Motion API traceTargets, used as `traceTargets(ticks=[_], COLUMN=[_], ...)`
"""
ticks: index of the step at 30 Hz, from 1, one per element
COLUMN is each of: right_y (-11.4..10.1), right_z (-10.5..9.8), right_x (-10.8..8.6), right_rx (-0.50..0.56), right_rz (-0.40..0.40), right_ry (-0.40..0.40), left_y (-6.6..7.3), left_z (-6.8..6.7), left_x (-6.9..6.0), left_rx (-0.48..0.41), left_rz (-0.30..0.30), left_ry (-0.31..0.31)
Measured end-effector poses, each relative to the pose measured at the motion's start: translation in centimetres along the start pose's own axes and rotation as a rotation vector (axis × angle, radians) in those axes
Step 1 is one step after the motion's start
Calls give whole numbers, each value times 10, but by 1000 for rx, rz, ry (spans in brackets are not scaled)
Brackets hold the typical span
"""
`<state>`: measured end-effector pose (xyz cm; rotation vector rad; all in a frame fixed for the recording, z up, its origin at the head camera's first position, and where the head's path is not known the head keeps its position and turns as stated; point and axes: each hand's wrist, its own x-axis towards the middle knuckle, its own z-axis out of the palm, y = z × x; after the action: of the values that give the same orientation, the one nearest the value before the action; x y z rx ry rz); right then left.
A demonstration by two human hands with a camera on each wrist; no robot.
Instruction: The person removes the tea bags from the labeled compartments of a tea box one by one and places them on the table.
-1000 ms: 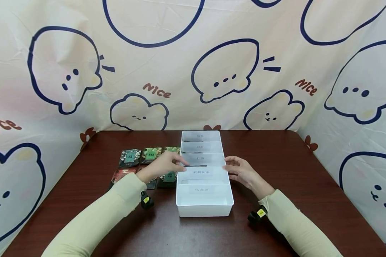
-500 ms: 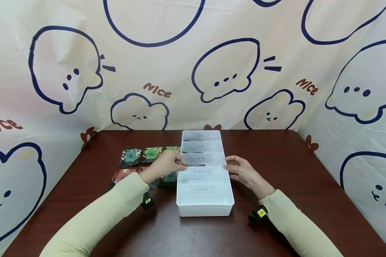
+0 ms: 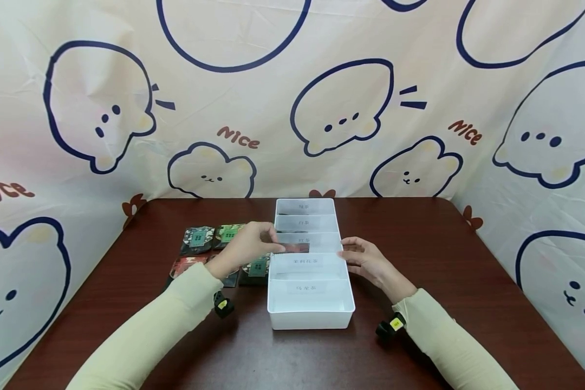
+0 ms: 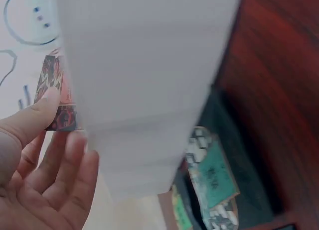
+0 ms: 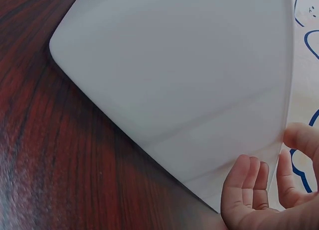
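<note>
A long white box (image 3: 311, 319) with labelled compartments stands on the table. At its left rim the left hand (image 3: 251, 246) pinches a dark red packet (image 3: 297, 248), which shows partly above the third compartment from the back. The left wrist view shows the thumb laid on this red packet (image 4: 51, 75), its other part hidden behind the box wall (image 4: 134, 65). On the opposite side the right hand (image 3: 370, 264) touches the box's right rim; in the right wrist view its relaxed fingers (image 5: 242, 182) rest against the outer wall (image 5: 174, 65).
Left of the box, several packets lie in two rows, among them a dark green one (image 3: 197, 240), a bright green one (image 3: 228, 234) and a red one (image 3: 185, 265). A patterned cloth (image 3: 273, 108) hangs behind the brown table (image 3: 400, 222).
The left hand has risen slightly at the box's left rim, and more of the red packet shows above the compartment. The right hand has stayed in place.
</note>
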<state>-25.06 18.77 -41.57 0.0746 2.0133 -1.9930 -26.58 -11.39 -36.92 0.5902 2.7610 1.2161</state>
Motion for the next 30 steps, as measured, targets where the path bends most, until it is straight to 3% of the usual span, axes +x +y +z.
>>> traceTargets(ticks=[14,23,30], right_y=[2,1,1], right_z=[-1,-1,0], right_x=[1,1,1], right_rx=[0,0,-3], right_rz=[-11,-14,-10], right_ry=[-11,-22,-16], left_y=[8,2,-13], left_z=[-35,-57,-62], left_x=[-3,-22,-40], left_rx=[-287,-417,-406], left_rz=[59,15,-18], left_ry=[147,112,97])
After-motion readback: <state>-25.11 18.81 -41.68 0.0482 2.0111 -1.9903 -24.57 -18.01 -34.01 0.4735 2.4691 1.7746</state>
